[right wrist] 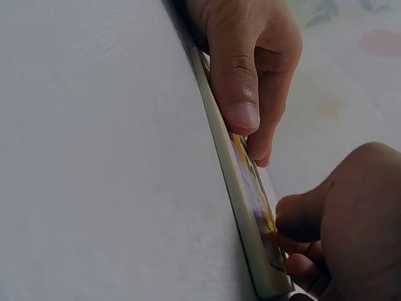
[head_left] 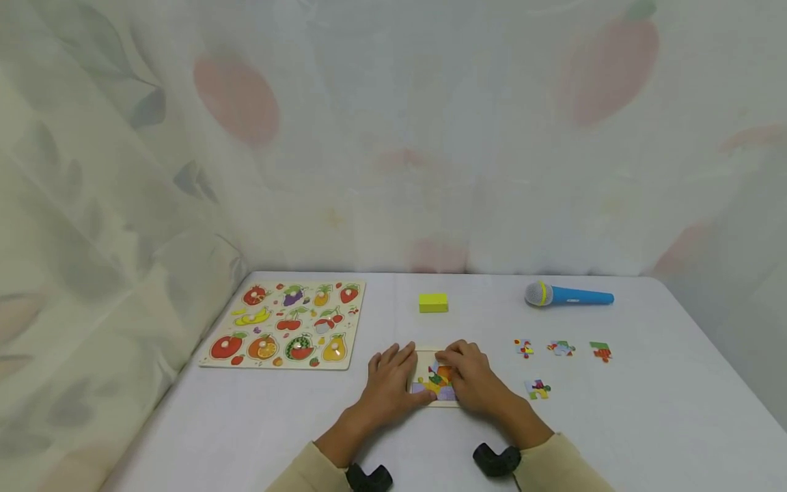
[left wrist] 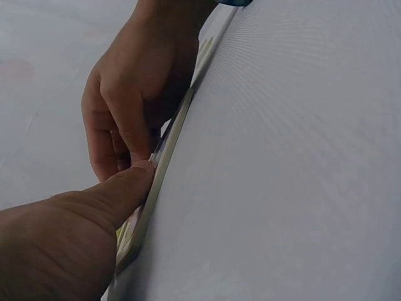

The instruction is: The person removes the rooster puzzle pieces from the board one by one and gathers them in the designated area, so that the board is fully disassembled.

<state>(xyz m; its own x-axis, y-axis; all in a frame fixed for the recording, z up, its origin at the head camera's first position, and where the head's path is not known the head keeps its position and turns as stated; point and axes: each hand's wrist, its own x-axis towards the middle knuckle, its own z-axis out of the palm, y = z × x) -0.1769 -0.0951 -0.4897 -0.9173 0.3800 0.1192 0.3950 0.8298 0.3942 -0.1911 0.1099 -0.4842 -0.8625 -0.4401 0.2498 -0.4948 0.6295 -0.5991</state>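
Observation:
A small jigsaw board with a pale wooden frame (head_left: 425,357) lies on the table, partly filled with colourful pieces. My left hand (head_left: 389,388) rests along its left side, fingers spread fairly straight, the thumb pressing on the printed lower part. At the board's right side my right hand (head_left: 478,380) has its fingers bent down over an orange-printed puzzle piece (head_left: 444,372), thumb and fingertips close together on it. Most of that piece is hidden under the fingers. In the right wrist view, the left thumb (right wrist: 241,113) lies over the board's edge (right wrist: 229,169).
Loose jigsaw pieces lie to the right, one puzzle piece (head_left: 537,389) nearest the board. A blue toy microphone (head_left: 581,296) lies behind them. Beyond the board stands a yellow-green block (head_left: 433,303). A fruit peg puzzle (head_left: 283,326) occupies the left, and a printed curtain (head_left: 393,137) hangs behind.

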